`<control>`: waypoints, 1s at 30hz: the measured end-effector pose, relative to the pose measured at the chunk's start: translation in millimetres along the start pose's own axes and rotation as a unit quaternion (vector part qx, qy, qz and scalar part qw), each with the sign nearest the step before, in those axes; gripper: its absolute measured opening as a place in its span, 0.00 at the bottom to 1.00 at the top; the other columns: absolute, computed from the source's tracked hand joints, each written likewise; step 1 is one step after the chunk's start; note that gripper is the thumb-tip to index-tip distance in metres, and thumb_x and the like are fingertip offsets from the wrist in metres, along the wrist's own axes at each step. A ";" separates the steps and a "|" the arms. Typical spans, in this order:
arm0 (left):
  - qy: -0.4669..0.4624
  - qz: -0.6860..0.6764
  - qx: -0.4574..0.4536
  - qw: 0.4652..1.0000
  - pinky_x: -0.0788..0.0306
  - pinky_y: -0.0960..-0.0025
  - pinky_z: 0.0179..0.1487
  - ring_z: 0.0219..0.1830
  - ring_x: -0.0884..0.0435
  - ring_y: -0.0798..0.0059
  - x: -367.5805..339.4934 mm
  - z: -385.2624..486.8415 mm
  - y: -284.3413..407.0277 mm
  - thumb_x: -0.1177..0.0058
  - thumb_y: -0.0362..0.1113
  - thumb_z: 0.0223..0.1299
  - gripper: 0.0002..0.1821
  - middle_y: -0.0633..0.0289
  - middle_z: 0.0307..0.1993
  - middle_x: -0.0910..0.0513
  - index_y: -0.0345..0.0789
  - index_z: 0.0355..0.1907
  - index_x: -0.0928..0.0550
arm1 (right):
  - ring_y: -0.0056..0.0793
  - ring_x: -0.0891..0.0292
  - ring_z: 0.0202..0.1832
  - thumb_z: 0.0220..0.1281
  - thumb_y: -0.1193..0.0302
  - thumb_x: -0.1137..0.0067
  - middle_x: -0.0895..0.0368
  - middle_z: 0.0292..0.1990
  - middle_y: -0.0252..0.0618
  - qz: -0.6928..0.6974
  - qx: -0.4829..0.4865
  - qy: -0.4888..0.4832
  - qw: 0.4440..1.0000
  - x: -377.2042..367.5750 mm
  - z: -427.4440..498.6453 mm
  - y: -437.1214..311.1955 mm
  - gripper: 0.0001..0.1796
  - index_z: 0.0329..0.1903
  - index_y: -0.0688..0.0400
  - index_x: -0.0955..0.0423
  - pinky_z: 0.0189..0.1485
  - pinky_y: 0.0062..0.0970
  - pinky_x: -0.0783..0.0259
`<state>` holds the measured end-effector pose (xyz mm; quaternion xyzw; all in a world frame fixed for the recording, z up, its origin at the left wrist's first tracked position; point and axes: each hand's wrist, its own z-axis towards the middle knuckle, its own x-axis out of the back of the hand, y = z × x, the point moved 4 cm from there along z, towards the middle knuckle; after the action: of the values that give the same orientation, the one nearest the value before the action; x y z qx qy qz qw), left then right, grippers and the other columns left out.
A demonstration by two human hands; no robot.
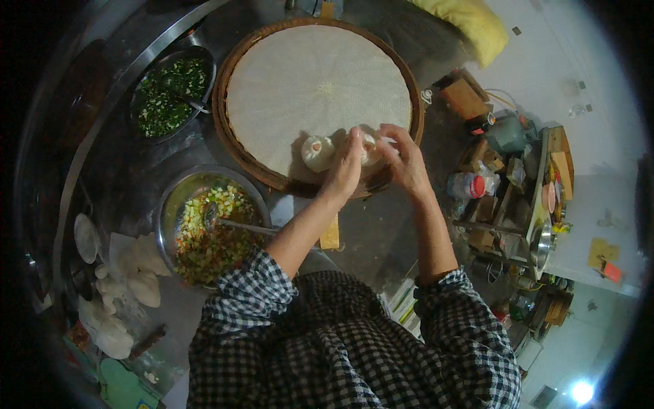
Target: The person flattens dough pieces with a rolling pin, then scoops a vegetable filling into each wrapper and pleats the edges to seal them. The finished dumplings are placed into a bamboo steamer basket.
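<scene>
A filled dough bun (369, 147) with a gathered, partly open top lies between my two hands at the near edge of a round steamer tray (306, 71). My left hand (348, 166) is held flat along the bun's left side, fingers together. On the other side, my right hand (407, 158) curves its thumb and fingers around the bun, their tips at its edge. My hands hide part of the bun. To its left, a second bun (317, 153) sits on the pale liner, with filling showing at its top.
Left of the steamer stand a bowl of chopped greens (173, 97) with a spoon and a metal bowl of diced vegetables (214, 230) with a long-handled utensil. Dough pieces (135, 276) lie at the lower left. A cluttered shelf (511, 204) stands right; a yellow sack (467, 25) lies beyond.
</scene>
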<state>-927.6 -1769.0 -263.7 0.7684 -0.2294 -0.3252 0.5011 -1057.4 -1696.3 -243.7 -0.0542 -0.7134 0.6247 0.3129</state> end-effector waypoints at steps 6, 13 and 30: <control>0.021 -0.043 0.055 0.997 0.41 0.64 0.69 0.67 0.35 0.66 4.4 19.1 -23.5 0.76 0.71 0.68 0.47 0.51 0.63 0.30 0.28 0.66 0.33 | 0.36 0.40 0.68 0.58 0.73 0.34 0.40 0.68 0.49 0.010 -0.020 -0.138 0.990 -21.3 -17.3 1.9 0.48 0.73 0.70 0.56 0.67 0.33 0.39; -0.077 0.078 -0.279 0.954 0.37 0.59 0.64 0.60 0.30 0.56 19.3 -54.9 50.3 0.56 0.35 0.71 0.13 0.51 0.57 0.29 0.33 0.54 0.26 | 0.39 0.34 0.65 0.61 0.69 0.40 0.32 0.66 0.46 -0.182 -0.057 -0.108 0.976 -19.8 -6.2 16.5 0.35 0.69 0.64 0.41 0.67 0.35 0.39; 0.462 0.463 -0.049 0.755 0.34 0.54 0.62 0.58 0.28 0.45 501.7 -437.5 -73.0 0.51 0.33 0.62 0.23 0.48 0.57 0.25 0.36 0.62 0.28 | 0.24 0.27 0.51 0.69 0.80 0.51 0.24 0.50 0.37 0.020 0.129 -0.233 0.964 -211.5 -86.6 -121.1 0.12 0.53 0.66 0.28 0.56 0.25 0.32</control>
<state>-263.6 -1809.0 -341.0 0.5998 -0.2812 0.3302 0.6724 -806.0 -1747.0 -209.6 0.1198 -0.6789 0.7127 0.1296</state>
